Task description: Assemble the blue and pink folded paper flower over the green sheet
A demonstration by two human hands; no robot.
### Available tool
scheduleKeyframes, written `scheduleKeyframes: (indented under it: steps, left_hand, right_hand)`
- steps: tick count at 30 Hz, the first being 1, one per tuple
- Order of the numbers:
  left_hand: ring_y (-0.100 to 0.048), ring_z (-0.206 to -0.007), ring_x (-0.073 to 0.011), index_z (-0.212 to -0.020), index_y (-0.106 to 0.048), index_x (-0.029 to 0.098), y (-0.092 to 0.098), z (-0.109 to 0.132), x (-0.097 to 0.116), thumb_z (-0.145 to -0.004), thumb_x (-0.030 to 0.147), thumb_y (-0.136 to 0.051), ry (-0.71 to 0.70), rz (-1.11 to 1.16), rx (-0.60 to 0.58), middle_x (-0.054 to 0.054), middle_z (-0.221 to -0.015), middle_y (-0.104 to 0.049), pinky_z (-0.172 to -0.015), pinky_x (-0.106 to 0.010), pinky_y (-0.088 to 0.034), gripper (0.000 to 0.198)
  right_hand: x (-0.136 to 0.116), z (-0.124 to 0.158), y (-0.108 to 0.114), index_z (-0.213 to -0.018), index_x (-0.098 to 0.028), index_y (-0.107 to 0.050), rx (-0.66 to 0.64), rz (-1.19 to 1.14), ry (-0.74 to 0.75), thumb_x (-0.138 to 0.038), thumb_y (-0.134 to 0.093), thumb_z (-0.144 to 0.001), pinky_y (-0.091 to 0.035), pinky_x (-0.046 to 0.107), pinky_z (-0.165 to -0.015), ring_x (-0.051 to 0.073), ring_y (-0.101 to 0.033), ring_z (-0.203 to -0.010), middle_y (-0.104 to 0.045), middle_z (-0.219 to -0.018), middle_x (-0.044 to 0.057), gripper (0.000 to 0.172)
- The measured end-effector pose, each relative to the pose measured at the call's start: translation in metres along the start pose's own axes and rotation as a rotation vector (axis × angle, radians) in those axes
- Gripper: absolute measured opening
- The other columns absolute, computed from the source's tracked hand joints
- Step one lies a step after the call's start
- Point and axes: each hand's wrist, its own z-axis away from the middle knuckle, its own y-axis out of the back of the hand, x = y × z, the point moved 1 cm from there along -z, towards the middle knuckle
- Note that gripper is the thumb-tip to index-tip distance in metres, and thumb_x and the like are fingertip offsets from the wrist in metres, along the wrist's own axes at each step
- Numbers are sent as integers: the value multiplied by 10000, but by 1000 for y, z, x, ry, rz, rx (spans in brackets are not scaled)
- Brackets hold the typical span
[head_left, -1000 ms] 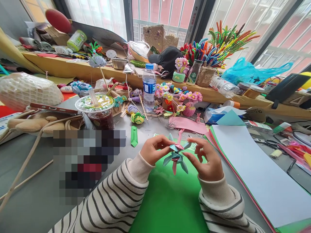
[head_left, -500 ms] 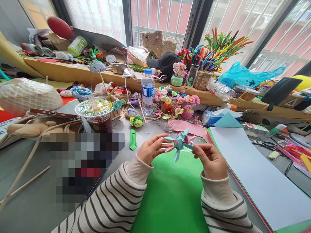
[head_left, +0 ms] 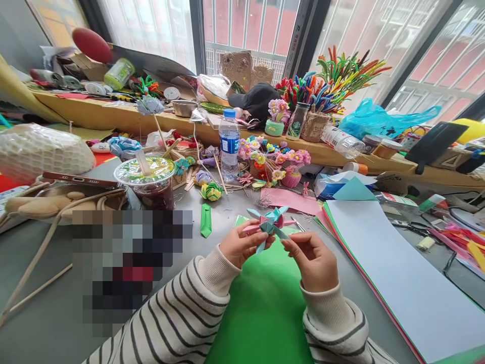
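Observation:
Between my hands is a folded paper flower with pointed teal and pink petals, held above a green sheet. My left hand is closed around its left and lower side, thumb near the centre. With thumb and forefinger, my right hand pinches the tip of a teal petal on the right. Beyond my left hand, a folded green paper strip lies on the grey table. Some of the flower's underside is hidden by my left fingers.
A stack of coloured paper topped by a white sheet lies to the right. A lidded drink cup stands left, and a water bottle stands behind the flower. Scissors lie far right. Craft flowers crowd the table's back.
The flower has come lower and slightly left, and is tilted. My left hand has shifted its hold from a petal tip to nearer the centre. My right hand has moved left with it.

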Motion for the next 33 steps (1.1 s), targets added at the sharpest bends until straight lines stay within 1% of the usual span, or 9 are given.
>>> scheduleKeyframes:
  steps: [7, 10, 14, 18, 22, 25, 29, 31, 33]
  left_hand:
    - [-595, -618, -104, -756, -587, 139, -1, 0, -1, -390, 232, -812, 13, 64, 23, -1, -662, -633, -584, -194, -466, 440]
    - [-606, -668, -131, -772, -581, 155, 1, -1, -1, -428, 340, -790, 30, 40, 42, -19, -719, -642, -618, -234, -482, 442]
    - [-610, -668, -149, -829, -570, 145, 1, -3, -2, -519, 529, -680, -18, -29, 32, -66, -759, -645, -604, -259, -476, 506]
    - [-532, -579, -97, -856, -551, 145, 2, -1, -2, -496, 386, -744, -269, -341, 59, 3, -658, -569, -519, -213, -422, 474]
    - [-517, -780, -131, -871, -557, 151, 6, 1, 5, -509, 334, -741, -447, -566, 204, -34, -834, -558, -632, -222, -423, 445]
    - [-540, -876, -183, -903, -557, 151, 8, -1, 11, -503, 329, -746, -360, -538, 102, -64, -932, -582, -719, -275, -427, 477]
    - [-593, -589, -149, -803, -566, 120, 5, -2, 12, -548, 369, -718, -216, -435, -146, -40, -754, -618, -610, -289, -434, 388]
    - [-590, -541, -139, -784, -562, 119, 5, -2, 12, -551, 373, -717, -186, -432, -161, -33, -733, -621, -568, -274, -429, 378]
    - [-609, -605, -154, -768, -564, 122, 5, -1, 11, -523, 367, -734, -154, -430, -109, -30, -731, -623, -577, -258, -434, 386]
  right_hand:
    - [-8, 3, 2, -791, -184, -621, -29, 278, 360, -241, -626, -714, -522, 237, -523, 122, -605, -544, -661, -694, 21, 95]
    - [-8, 3, 3, -812, -181, -630, -28, 334, 415, -234, -607, -729, -528, 235, -528, 125, -615, -541, -674, -708, 30, 101]
    - [-6, 4, 2, -785, -169, -639, 56, 230, 230, -317, -607, -721, -528, 250, -493, 131, -611, -502, -666, -672, 36, 164]
    - [-9, 3, -1, -742, -162, -637, 37, -8, -36, -357, -632, -681, -521, 233, -438, 126, -600, -469, -632, -576, 9, 204]
    - [-13, 2, -3, -696, -158, -640, -63, -148, -205, -370, -660, -641, -520, 240, -431, 134, -601, -464, -622, -519, 2, 220]
    - [-13, 2, -3, -667, -157, -645, -180, -198, -254, -386, -665, -628, -508, 232, -425, 131, -600, -456, -636, -520, 11, 233]
    - [-13, 0, -1, -629, -146, -645, -304, -233, -333, -404, -673, -607, -496, 214, -408, 121, -593, -432, -636, -505, 17, 261]
    - [-13, -1, 0, -616, -141, -647, -353, -237, -383, -403, -680, -593, -489, 203, -400, 112, -585, -414, -631, -485, 14, 265]
    - [-13, -3, 2, -603, -137, -646, -403, -245, -445, -397, -687, -581, -480, 192, -390, 105, -580, -396, -630, -469, 12, 264]
